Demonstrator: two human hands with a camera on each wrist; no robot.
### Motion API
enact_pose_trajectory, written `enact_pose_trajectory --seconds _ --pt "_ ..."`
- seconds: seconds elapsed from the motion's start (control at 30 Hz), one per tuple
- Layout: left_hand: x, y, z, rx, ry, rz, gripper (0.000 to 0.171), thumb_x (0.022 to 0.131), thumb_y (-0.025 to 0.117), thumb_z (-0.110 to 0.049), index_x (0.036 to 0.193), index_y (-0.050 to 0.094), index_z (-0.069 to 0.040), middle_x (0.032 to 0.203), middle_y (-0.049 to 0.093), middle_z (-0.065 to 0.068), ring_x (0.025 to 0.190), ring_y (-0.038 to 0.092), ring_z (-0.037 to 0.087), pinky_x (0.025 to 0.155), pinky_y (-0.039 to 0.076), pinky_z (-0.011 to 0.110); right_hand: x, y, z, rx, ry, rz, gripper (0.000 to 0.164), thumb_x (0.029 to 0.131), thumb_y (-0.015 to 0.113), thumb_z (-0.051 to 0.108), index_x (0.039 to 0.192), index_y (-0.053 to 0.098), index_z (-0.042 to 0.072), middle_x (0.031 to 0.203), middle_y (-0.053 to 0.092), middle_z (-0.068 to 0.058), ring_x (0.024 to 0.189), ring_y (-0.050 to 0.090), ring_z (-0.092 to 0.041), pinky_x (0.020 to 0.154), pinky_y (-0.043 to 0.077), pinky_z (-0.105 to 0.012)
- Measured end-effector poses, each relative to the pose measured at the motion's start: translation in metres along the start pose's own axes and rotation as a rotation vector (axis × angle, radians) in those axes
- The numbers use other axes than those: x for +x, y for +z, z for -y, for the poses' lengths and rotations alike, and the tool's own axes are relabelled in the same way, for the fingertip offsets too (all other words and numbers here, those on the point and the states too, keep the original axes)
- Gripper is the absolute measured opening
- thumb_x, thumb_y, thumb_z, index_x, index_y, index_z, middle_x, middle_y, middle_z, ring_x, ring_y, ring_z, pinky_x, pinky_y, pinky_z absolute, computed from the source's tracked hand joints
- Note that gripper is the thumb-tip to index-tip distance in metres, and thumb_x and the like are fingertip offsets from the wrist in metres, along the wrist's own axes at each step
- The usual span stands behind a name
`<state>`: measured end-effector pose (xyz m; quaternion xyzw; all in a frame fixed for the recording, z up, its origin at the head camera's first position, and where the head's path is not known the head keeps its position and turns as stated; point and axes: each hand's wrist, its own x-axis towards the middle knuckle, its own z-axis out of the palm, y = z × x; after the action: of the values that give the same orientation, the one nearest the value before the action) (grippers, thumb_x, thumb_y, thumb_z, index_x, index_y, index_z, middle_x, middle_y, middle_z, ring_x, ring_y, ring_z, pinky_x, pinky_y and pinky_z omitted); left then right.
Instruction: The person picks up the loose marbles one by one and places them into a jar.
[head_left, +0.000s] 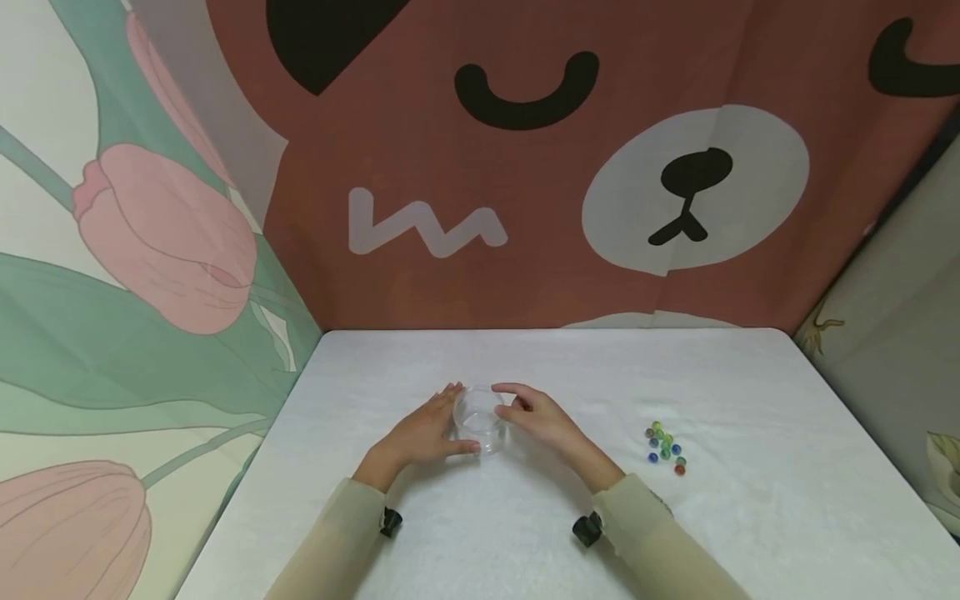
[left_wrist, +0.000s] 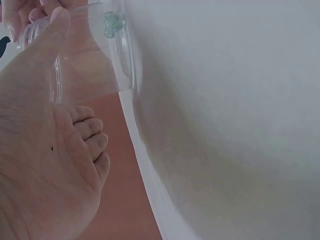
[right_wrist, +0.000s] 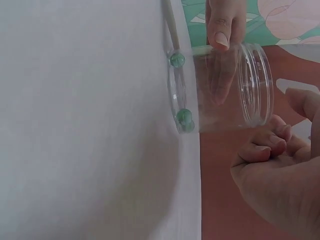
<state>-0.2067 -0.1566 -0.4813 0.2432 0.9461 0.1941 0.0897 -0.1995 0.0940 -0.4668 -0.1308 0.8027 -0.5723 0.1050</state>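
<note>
A clear, wide-mouthed plastic jar [head_left: 480, 421] stands upright on the white table. My left hand [head_left: 431, 432] holds its left side, thumb at the near side and fingers around the back, as the right wrist view shows. Green marbles [right_wrist: 184, 118] lie at the bottom of the jar; refraction blurs their exact number. Close to the jar's mouth on the right is my right hand [head_left: 542, 421], its index finger and thumb apart and the other fingers curled in. I see nothing between its fingers. Several coloured glass marbles [head_left: 665, 447] lie loosely grouped to the right.
The white-covered table [head_left: 480, 542] reaches back to a brown wall hanging [head_left: 540, 292] with an animal face. A floral curtain [head_left: 172, 242] borders the left side. Dark wrist cameras [head_left: 587, 529] sit at both cuffs.
</note>
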Motion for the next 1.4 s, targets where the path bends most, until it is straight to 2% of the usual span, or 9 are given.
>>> enact_pose_trajectory --seconds 0.4,0.57,0.8,1.0,1.17,1.3,1.4 --pt "0.003 0.003 0.003 -0.011 -0.003 -0.001 0.107 0.083 0.068 -0.071 0.162 0.025 -0.012 0.168 0.022 0.008 0.156 0.016 0.025 0.126 0.020 0.046 -0.024 -0.029 0.001 -0.035 0.047 0.016 0.046 0.098 0.069 0.024 0.140 0.058 0.010 0.082 0.051 -0.001 0.075 0.046 -0.015 0.060 0.038 -0.023" --pt "0.002 0.002 0.003 -0.002 0.020 -0.006 0.109 0.083 0.067 -0.073 0.162 0.025 -0.010 0.168 0.022 0.009 0.156 0.016 0.025 0.127 0.020 0.044 -0.036 -0.043 -0.001 -0.033 0.081 0.019 0.045 0.099 0.069 0.024 0.140 0.059 0.010 0.082 0.051 -0.001 0.076 0.046 -0.016 0.061 0.038 -0.024" --pt "0.001 0.001 0.002 0.015 0.029 -0.008 0.108 0.084 0.066 -0.072 0.161 0.025 -0.008 0.168 0.022 0.010 0.156 0.017 0.026 0.127 0.019 0.043 -0.054 -0.062 -0.005 -0.039 0.099 0.038 0.049 0.098 0.070 0.032 0.140 0.058 0.010 0.084 0.049 -0.001 0.077 0.045 -0.016 0.061 0.038 -0.025" --pt "0.001 0.000 0.001 0.012 0.030 -0.021 0.107 0.084 0.066 -0.072 0.161 0.026 -0.010 0.168 0.022 0.009 0.156 0.016 0.025 0.127 0.018 0.042 -0.069 -0.084 -0.007 -0.076 0.099 0.055 0.046 0.098 0.069 0.033 0.137 0.060 0.012 0.084 0.049 -0.002 0.074 0.043 -0.014 0.060 0.038 -0.025" --pt "0.001 0.001 0.002 0.000 0.022 -0.013 0.108 0.083 0.066 -0.072 0.162 0.025 -0.011 0.168 0.021 0.007 0.156 0.015 0.024 0.127 0.018 0.042 -0.081 -0.104 -0.012 -0.065 0.121 0.058 0.048 0.097 0.069 0.034 0.138 0.059 0.012 0.088 0.050 -0.004 0.079 0.046 -0.016 0.065 0.043 -0.029" --pt "-0.001 0.002 0.002 -0.009 0.012 -0.006 0.108 0.083 0.067 -0.072 0.162 0.025 -0.012 0.168 0.021 0.006 0.156 0.015 0.024 0.127 0.020 0.044 -0.089 -0.120 -0.017 -0.061 0.146 0.051 0.048 0.098 0.068 0.033 0.140 0.057 0.012 0.091 0.049 -0.006 0.080 0.046 -0.017 0.062 0.041 -0.030" --pt "-0.001 0.001 0.002 -0.017 0.016 -0.010 0.107 0.083 0.068 -0.071 0.161 0.026 -0.011 0.168 0.021 0.007 0.156 0.016 0.025 0.126 0.022 0.046 -0.096 -0.132 -0.020 -0.092 0.194 0.040 0.050 0.097 0.069 0.038 0.140 0.057 0.016 0.092 0.050 -0.005 0.075 0.046 -0.018 0.048 0.033 -0.029"
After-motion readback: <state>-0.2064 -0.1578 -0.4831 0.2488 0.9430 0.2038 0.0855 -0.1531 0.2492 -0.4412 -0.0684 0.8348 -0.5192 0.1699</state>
